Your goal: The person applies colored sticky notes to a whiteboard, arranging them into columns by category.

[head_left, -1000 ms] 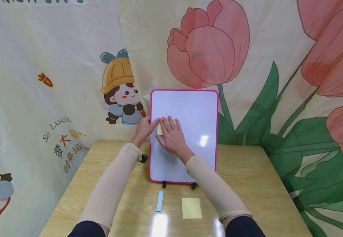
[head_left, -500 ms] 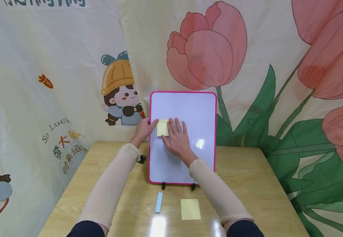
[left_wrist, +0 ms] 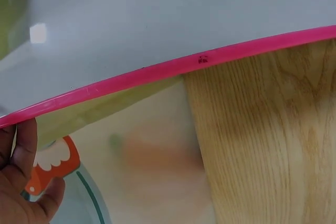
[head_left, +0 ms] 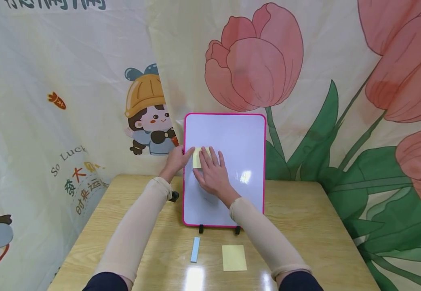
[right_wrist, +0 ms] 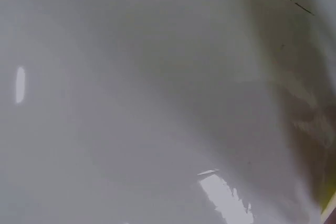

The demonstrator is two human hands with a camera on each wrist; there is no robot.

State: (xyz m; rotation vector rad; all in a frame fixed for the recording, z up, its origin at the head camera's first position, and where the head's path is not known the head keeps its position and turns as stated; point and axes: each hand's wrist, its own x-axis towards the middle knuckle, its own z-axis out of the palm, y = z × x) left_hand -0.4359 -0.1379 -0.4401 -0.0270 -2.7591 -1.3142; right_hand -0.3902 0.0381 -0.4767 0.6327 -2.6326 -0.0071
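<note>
A whiteboard with a pink frame stands upright on the table. My left hand holds its left edge, thumb in front and fingers behind; the left wrist view has these fingers at the pink rim. On the board's left part is a small yellow sticky note. The right hand lies over the note's right portion with its fingers straight, hiding that side. Only the glossy board surface and a sliver of the hand at the lower right corner appear in the right wrist view.
A larger yellow sticky note and a narrow blue strip lie on the wooden table in front of the board. Black feet support the board. A printed curtain hangs directly behind.
My right hand slid right, uncovering more of the small note, then came back left over its right part. The left hand has kept its hold on the board's edge.
</note>
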